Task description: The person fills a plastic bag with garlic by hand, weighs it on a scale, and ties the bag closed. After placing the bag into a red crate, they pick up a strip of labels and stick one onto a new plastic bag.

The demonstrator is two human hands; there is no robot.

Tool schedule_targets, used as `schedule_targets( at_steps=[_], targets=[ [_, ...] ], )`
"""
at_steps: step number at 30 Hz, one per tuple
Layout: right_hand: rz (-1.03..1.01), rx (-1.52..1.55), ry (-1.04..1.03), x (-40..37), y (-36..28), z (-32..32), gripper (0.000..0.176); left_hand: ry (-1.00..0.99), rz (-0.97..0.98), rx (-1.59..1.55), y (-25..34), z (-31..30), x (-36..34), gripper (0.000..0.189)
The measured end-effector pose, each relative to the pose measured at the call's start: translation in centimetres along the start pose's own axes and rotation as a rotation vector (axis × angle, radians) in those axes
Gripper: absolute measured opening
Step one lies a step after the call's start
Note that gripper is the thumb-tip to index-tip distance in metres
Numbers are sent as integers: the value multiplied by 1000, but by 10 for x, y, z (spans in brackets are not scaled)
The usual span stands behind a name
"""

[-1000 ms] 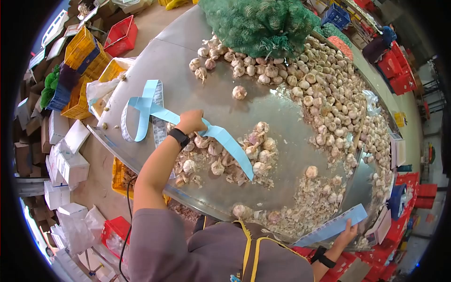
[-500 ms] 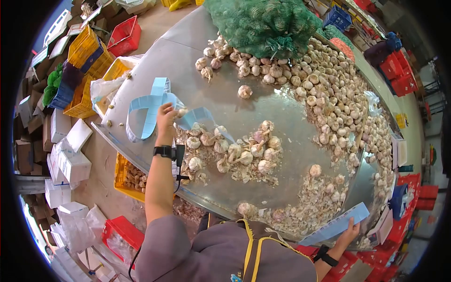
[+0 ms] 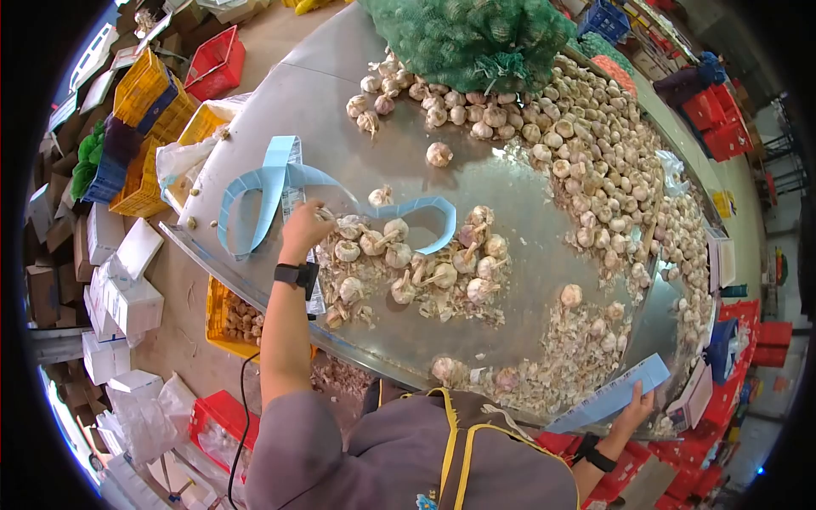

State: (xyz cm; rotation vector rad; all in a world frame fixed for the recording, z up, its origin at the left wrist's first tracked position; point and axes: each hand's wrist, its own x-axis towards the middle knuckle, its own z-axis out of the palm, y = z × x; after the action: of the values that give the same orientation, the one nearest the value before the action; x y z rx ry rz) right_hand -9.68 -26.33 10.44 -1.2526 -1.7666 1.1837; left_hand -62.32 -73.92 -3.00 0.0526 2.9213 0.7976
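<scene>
My left hand [image 3: 306, 228] is over the near left part of the metal table, fingers curled, beside garlic bulbs [image 3: 372, 243] lying among loose skins. What its fingers hold, if anything, is hidden. A long pale-blue label strip [image 3: 278, 174] loops around and past this hand, one curled end reaching over the garlic. A single bulb [image 3: 380, 196] lies just beyond the strip. At the table's near right edge, my right hand [image 3: 634, 410] grips a flat length of pale-blue label strip [image 3: 608, 397] between thumb and fingers, above garlic skins.
A green net sack of garlic [image 3: 476, 42] stands at the far edge. A large heap of bulbs [image 3: 595, 170] spreads down the right side. Yellow crates [image 3: 149, 93], a red crate [image 3: 214, 64] and white boxes [image 3: 132, 293] stand left. Another person [image 3: 688, 81] is at far right.
My left hand has drawn slightly nearer, and a bulb that was at its fingers now lies farther right. The strip's end has curled round over the garlic. My right hand has barely moved.
</scene>
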Motion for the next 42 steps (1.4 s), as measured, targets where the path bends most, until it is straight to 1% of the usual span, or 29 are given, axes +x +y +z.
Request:
schedule_targets(
  at_steps=[3,5,9,10,12,13,14,15,16,17,19,21,22,23,25,27,29,30,31,32,33,34,35,36,37,39,40,41,42],
  targets=[
    [-20,-23,13,2,7,-2,28,-58,155,150,-14,18,6,41],
    [-14,-47,48,-4,9,-8,28,22,156,64,-12,16,4,43],
    [1,-6,71,-11,-1,-4,25,344,21,72,-13,-4,8,43],
    [-3,-23,95,-13,-7,-5,24,300,30,123,-24,-2,9,42],
    [11,-72,145,-8,20,-26,23,194,139,249,-41,3,14,37],
    [31,-79,157,-13,8,-24,21,146,236,331,-52,4,20,33],
    [3,-43,181,-20,-8,-15,21,92,410,658,-92,21,44,29],
    [38,2,208,-21,-4,-20,19,155,370,610,-72,9,36,36],
    [45,-109,215,-26,-9,-23,18,346,331,547,-65,12,38,43],
    [84,-54,213,-30,-14,-21,17,376,467,359,-60,14,47,49],
    [131,63,109,-35,-24,-14,20,-71,299,-64,40,11,8,44],
    [135,63,19,-35,-31,3,21,-601,575,-382,101,57,-32,40],
    [89,69,-64,-37,-50,14,20,-891,511,-589,181,38,-107,39],
    [84,6,-124,-36,-59,22,19,-1157,512,-612,201,67,-145,43],
    [3,96,-204,-31,-62,41,21,-1499,594,-720,280,60,-251,55],
    [-55,101,-288,-26,-63,46,22,-1596,672,-760,300,104,-310,55],
    [-96,131,-308,-23,-69,36,23,-1671,703,-473,335,103,-347,46],
    [-79,170,-369,-20,-67,27,23,-1623,820,-804,342,110,-371,34],
    [-61,211,-432,-17,-62,15,24,-1628,836,-791,348,117,-381,34],
    [-30,263,-508,-12,-53,0,36,-1665,714,-661,354,125,-389,32],
    [-36,273,-498,-10,-45,-16,36,-1689,590,-530,363,132,-397,30],
    [20,444,-541,-8,-36,-34,46,-1682,537,-483,381,129,-404,31],
    [76,613,-586,-6,-26,-55,57,-1680,547,-472,401,124,-415,31],
    [92,618,-637,-5,-10,-81,72,-1593,497,-592,424,120,-428,28],
    [86,621,-639,-6,6,-106,72,-1498,441,-712,446,124,-441,25],
    [332,724,-797,-9,38,-149,76,-1418,443,-863,490,157,-445,26],
    [329,716,-817,-4,51,-166,76,-1434,317,-961,520,162,-453,26],
    [220,762,-947,0,64,-180,64,-1444,188,-1057,549,166,-458,27],
    [109,819,-1068,5,76,-194,52,-1398,211,-1100,574,174,-454,28]
  ],
)
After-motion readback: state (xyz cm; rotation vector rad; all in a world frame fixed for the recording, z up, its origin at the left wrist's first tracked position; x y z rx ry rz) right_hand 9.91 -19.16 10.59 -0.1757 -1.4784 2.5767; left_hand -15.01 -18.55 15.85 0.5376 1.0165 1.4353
